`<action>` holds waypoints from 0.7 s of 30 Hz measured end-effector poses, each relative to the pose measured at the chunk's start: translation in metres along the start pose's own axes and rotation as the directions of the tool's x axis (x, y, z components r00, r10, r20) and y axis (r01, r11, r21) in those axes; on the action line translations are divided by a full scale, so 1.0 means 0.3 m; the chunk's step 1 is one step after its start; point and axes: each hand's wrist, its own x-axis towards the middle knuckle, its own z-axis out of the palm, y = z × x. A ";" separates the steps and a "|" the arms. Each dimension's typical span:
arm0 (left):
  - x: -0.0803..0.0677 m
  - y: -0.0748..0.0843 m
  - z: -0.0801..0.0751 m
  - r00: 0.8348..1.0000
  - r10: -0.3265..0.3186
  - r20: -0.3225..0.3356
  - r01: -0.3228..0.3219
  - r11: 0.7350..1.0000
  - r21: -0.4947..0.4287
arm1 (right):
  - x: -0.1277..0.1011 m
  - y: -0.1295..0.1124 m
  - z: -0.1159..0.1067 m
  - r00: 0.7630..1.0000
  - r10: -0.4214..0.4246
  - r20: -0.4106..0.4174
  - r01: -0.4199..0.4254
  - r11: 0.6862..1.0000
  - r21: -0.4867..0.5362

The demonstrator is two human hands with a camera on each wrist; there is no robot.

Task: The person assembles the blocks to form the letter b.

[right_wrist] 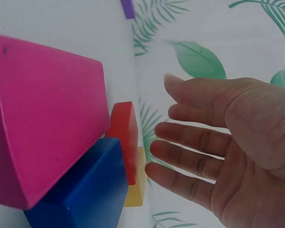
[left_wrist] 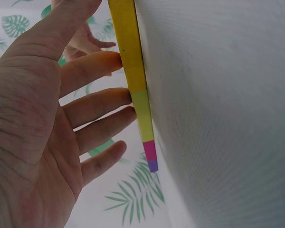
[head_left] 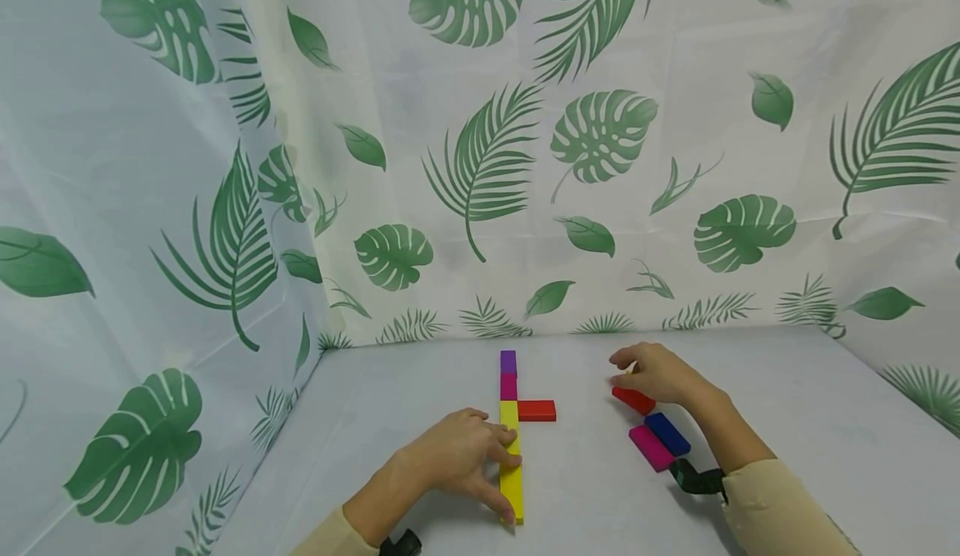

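Your left hand [head_left: 467,453], fingers spread, touches the wooden-looking yellow rectangular blocks [head_left: 513,483]; your right hand [head_left: 658,374], fingers loosely spread, hovers near the right-side red rectangular block [head_left: 633,401].

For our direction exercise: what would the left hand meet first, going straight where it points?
The left hand would likely meet the yellow blocks at its fingertips first; exact contact is unclear.

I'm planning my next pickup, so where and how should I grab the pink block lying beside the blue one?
Probably pinch the pink block by its two short ends, coming from above with the right hand. One long side lies close along the blue block, leaving little finger room there, while both ends look free in the head view.
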 end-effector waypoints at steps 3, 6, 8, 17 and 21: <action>0.000 0.001 -0.001 1.000 -0.002 0.003 0.002 1.000 -0.008 | -0.004 0.000 0.002 1.000 0.017 0.006 -0.017 1.000 0.003; 0.000 0.001 -0.001 1.000 -0.003 0.001 0.003 1.000 -0.009 | -0.006 -0.001 0.005 0.999 0.032 0.008 -0.032 0.999 -0.014; 0.001 0.002 -0.001 1.000 -0.003 0.000 0.003 1.000 -0.007 | -0.005 0.000 0.008 0.999 0.038 0.006 -0.037 0.999 -0.028; 0.001 0.003 -0.002 1.000 -0.007 0.005 0.008 1.000 -0.012 | 0.000 0.003 0.012 0.999 0.048 0.014 -0.047 0.998 -0.051; 0.001 0.004 -0.003 1.000 -0.011 0.010 0.011 1.000 -0.016 | -0.001 0.007 0.010 0.999 0.047 -0.001 -0.047 0.996 -0.077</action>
